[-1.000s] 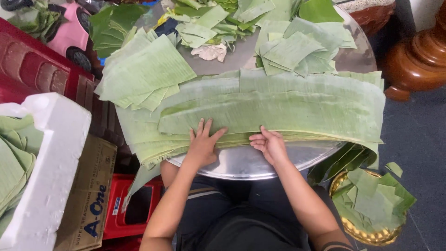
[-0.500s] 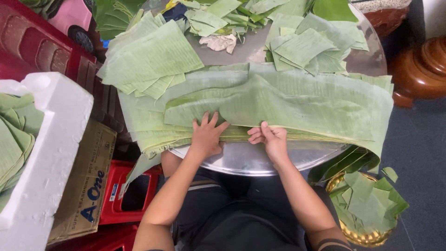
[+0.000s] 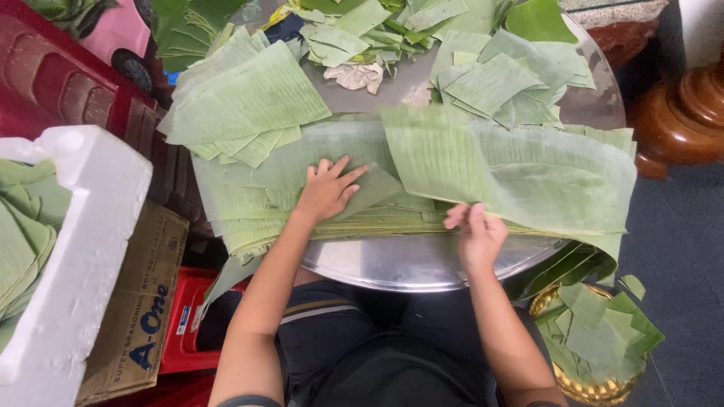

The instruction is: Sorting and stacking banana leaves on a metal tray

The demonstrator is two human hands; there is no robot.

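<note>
Left hand (image 3: 329, 188) flat, fingers spread, palm down; right hand (image 3: 475, 235) fingers curled, pinching, forearms bare

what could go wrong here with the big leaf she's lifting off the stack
1. The right hand pinches only the near edge of the large pale green banana leaf, which is folded up over the pile; so thin a sheet may split along its ribs.
2. The stack of long banana leaves overhangs the round silver metal tray, and only the left hand presses it, so layers may slide off.
3. The small cut green leaf pieces lie close behind and could be swept away.
</note>
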